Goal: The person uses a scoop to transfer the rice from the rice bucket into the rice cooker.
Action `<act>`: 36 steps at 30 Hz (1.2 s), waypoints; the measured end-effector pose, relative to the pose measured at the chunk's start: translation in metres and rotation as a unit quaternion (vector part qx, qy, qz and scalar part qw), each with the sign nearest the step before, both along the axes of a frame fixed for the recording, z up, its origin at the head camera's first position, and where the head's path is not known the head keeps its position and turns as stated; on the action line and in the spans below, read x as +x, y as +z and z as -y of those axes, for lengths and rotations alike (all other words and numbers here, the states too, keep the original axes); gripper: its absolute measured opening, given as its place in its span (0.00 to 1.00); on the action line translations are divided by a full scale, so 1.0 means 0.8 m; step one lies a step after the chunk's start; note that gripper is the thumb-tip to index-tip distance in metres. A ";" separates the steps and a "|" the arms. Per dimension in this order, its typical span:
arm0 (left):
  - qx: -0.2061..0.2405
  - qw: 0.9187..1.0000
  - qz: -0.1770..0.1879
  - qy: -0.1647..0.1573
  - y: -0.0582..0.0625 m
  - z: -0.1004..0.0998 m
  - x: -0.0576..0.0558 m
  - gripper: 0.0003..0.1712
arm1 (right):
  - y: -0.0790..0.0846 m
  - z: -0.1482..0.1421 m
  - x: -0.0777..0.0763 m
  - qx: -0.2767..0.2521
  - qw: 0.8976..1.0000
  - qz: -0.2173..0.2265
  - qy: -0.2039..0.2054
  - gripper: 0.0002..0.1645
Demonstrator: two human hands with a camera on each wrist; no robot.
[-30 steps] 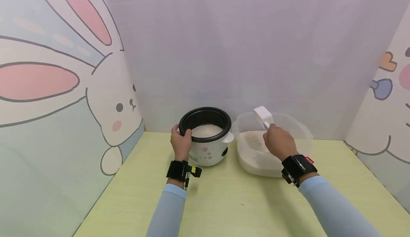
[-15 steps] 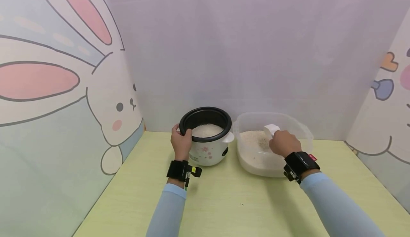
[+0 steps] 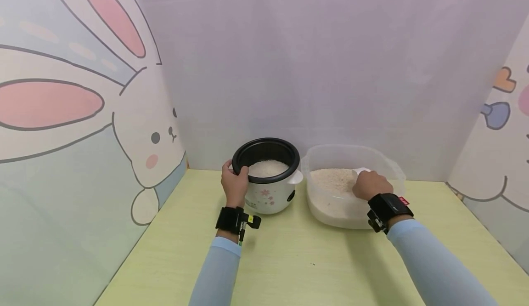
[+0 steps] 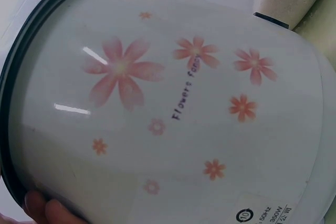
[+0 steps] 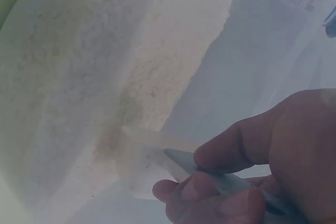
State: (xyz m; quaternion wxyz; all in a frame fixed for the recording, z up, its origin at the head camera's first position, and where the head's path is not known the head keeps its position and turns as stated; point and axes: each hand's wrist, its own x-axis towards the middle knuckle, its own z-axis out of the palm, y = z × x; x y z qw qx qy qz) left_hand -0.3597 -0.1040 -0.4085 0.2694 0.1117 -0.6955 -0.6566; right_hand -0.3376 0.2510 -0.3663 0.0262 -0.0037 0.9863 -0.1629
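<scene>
Rice [image 3: 266, 167] fills a round, black-rimmed cooker [image 3: 270, 191] on the pale green worktop [image 3: 297, 260]; the left hand [image 3: 234, 184] curls over its rim. Left wrist view: glossy white shell with pink flowers, fingertips [image 4: 44, 211] beneath. Right wrist view: the right hand [image 5: 262, 171] pinches a white plastic scoop [image 5: 149, 163], its bowl dug into grainy rice inside the translucent tub [image 5: 252, 56].
</scene>
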 end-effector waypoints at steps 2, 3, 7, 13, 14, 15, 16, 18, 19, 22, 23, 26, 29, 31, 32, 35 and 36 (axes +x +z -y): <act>0.001 1.000 -0.001 0.000 0.000 0.000 0.000 0.34 | 0.000 -0.001 -0.001 0.000 1.000 0.006 0.002 0.20; 0.002 1.000 -0.001 -0.001 0.000 0.000 0.000 0.34 | 0.000 -0.001 -0.001 0.001 1.000 0.008 0.003 0.20; 0.003 1.000 -0.003 0.000 0.000 0.000 0.001 0.34 | -0.001 -0.002 -0.003 0.002 1.000 0.016 0.004 0.19; -0.001 1.000 -0.006 -0.002 0.000 0.001 0.002 0.34 | -0.009 -0.007 -0.013 0.001 0.999 0.034 0.028 0.18; -0.001 1.000 -0.007 -0.002 0.000 0.001 0.002 0.34 | -0.010 -0.008 -0.014 0.000 0.999 0.037 0.034 0.18; -0.001 1.000 -0.007 -0.003 -0.001 0.001 0.002 0.34 | -0.011 -0.009 -0.016 -0.001 0.998 0.041 0.042 0.18; -0.001 1.000 -0.007 -0.003 -0.001 0.001 0.002 0.34 | -0.011 -0.009 -0.017 -0.001 0.998 0.044 0.049 0.17; 0.000 1.000 -0.006 -0.003 -0.001 0.001 0.002 0.34 | -0.013 -0.010 -0.019 -0.003 0.997 0.047 0.062 0.17; 0.000 1.000 -0.006 -0.002 -0.001 0.001 0.001 0.34 | -0.014 -0.010 -0.020 -0.004 0.997 0.047 0.068 0.18; 0.001 1.000 -0.004 -0.002 -0.001 0.001 0.001 0.34 | -0.016 -0.011 -0.023 -0.005 0.995 0.044 0.089 0.20; 0.002 1.000 -0.004 -0.002 -0.001 0.001 0.001 0.34 | -0.016 -0.011 -0.024 -0.005 0.994 0.041 0.099 0.21; 0.003 1.000 -0.004 -0.003 -0.001 0.001 0.001 0.34 | -0.017 -0.011 -0.026 -0.004 0.992 0.037 0.122 0.23; 0.002 1.000 -0.004 -0.003 -0.001 0.001 0.001 0.34 | -0.016 -0.010 -0.026 -0.003 0.990 0.036 0.140 0.25; 0.001 1.000 -0.004 -0.003 0.000 0.001 0.001 0.34 | -0.016 -0.008 -0.026 0.002 0.988 0.034 0.150 0.27; 0.001 1.000 -0.004 -0.003 0.000 0.001 0.001 0.34 | -0.015 -0.008 -0.026 0.005 0.987 0.032 0.155 0.28; 0.001 1.000 -0.003 -0.002 0.000 0.000 0.001 0.34 | -0.016 -0.008 -0.027 0.015 0.984 0.021 0.174 0.30; 0.001 1.000 -0.003 -0.001 0.001 0.000 0.001 0.34 | -0.017 -0.008 -0.028 0.017 0.984 0.019 0.177 0.31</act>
